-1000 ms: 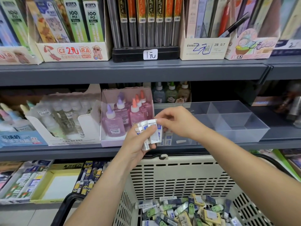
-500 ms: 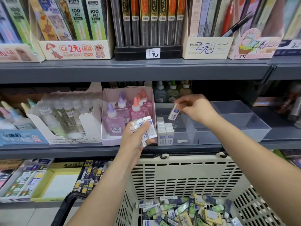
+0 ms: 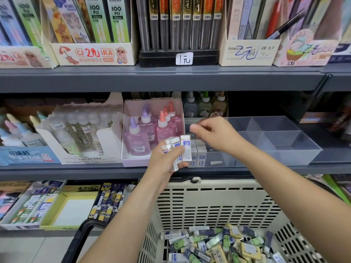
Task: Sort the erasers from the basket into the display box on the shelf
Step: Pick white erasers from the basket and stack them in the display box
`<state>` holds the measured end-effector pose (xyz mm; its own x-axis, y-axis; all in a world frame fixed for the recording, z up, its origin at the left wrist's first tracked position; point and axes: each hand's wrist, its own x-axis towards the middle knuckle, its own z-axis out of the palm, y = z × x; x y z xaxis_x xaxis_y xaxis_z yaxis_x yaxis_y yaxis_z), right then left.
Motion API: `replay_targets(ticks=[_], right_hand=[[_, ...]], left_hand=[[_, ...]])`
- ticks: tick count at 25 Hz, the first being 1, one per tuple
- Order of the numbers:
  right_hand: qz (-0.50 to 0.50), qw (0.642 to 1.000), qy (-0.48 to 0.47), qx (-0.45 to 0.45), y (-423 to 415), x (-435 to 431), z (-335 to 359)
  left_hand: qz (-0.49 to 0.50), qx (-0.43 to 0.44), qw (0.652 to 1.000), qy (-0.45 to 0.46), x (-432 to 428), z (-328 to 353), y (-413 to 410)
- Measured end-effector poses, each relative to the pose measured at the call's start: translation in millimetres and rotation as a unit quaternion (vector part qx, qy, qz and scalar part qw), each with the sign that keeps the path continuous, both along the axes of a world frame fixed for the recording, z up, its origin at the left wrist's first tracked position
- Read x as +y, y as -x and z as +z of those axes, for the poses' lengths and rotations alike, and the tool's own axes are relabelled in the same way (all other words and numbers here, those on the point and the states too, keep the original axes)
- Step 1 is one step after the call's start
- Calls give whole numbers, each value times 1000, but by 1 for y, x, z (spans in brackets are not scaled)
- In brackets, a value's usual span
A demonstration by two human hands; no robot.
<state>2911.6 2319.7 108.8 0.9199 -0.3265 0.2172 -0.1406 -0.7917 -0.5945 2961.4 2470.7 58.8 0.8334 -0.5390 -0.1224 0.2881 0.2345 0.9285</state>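
My left hand (image 3: pixel 167 160) grips a bunch of white erasers with blue labels (image 3: pixel 185 150) in front of the middle shelf. My right hand (image 3: pixel 216 134) hovers over the left compartment of the clear display box (image 3: pixel 296 156), its fingers loosely curled with no eraser visible in them; the fingertips are blurred. A few white erasers (image 3: pixel 199 154) stand upright in that compartment. Below, the beige slotted basket (image 3: pixel 218 202) holds a heap of several mixed erasers (image 3: pixel 218 243), white, green and yellow.
A pink box of glue bottles (image 3: pixel 152 133) stands just left of the display box, with clear glue bottles (image 3: pixel 83 130) further left. Pencil-lead boxes fill the upper shelf (image 3: pixel 171 76). The basket's black handle (image 3: pixel 79 236) curves at the lower left. Eraser trays (image 3: pixel 72 209) sit on the bottom shelf.
My right hand carried one eraser from the bunch to the display box and now shows none. It has drawn back left and lower, toward my left hand, which stayed put.
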Motion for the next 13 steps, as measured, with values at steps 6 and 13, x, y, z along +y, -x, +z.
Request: replay_targets(ticks=[6,13], right_hand=[[59,970,-233,-23,10,4,16],[78,937,-339,-22,21,4,13]], left_hand=[[-36,19,999,13,1,3,0],[-25,16,999,29,0,1,1]])
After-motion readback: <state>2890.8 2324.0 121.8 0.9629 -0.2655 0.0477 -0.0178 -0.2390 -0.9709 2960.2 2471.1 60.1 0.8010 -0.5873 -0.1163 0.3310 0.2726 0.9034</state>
